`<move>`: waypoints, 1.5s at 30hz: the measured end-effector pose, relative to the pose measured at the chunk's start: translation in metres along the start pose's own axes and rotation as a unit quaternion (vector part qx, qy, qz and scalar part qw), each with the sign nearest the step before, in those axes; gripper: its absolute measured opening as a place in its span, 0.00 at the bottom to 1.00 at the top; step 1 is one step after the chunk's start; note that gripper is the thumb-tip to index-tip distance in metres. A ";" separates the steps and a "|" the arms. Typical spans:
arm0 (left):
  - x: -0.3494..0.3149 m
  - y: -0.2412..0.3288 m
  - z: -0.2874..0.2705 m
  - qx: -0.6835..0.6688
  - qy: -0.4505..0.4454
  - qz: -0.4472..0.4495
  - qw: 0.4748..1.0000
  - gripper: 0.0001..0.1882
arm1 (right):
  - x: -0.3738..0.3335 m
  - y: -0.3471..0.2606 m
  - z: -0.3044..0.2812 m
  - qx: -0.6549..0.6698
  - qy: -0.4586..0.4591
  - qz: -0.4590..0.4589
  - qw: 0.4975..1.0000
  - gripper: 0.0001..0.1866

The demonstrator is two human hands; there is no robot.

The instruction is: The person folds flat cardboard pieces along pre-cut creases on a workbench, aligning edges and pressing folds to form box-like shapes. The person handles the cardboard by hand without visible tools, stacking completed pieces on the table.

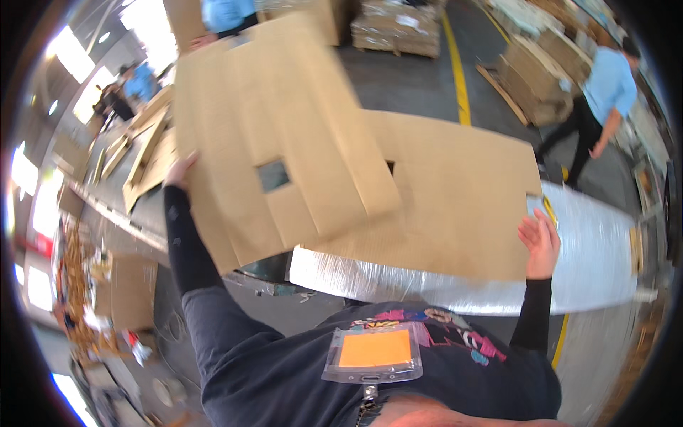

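Observation:
A large brown cardboard sheet (235, 128) with a square cutout and long creases is raised at a tilt on the left, slightly blurred. Its left edge is gripped by my left hand (181, 172), whose fingers are partly hidden at the edge. Under it, to the right, a second cardboard sheet (455, 192) lies across a long bundle wrapped in clear film (590, 249). My right hand (541, 243) is beside that sheet's right edge, palm up, with the fingers apart and nothing in them. The first sheet covers part of the second.
Beyond the raised sheet stands a person in a light blue shirt (228, 11), a hand near its far edge. Another person (605, 92) walks at the right, beside stacked cardboard packs (537, 75). Wooden frames (146, 146) lie on a table at the left. A yellow line (455, 64) crosses the floor.

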State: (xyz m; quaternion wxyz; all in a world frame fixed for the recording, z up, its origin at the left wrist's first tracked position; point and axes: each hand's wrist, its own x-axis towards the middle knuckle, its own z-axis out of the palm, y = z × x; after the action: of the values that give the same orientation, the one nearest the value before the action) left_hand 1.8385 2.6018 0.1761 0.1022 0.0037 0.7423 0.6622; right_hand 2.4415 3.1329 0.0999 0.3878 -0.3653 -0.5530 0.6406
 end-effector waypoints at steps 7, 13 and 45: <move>0.046 -0.061 -0.030 -0.195 0.109 -0.195 0.955 0.22 | -0.005 0.064 0.072 -0.078 0.029 0.078 0.993 0.19; 0.096 -0.113 0.022 0.237 0.189 0.018 0.953 0.29 | -0.052 0.097 0.125 -0.570 -0.168 -0.233 0.770 0.38; -0.298 -0.119 0.296 0.527 -0.255 0.555 0.591 0.31 | -0.033 0.032 0.027 -0.590 -0.264 -0.429 0.631 0.28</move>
State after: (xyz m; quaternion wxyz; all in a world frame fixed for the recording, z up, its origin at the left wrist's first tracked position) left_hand 2.1920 2.8362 0.0721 -0.1199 0.6368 0.7596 0.0561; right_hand 2.4285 3.0890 0.0732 0.1586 -0.0530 -0.9859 0.0084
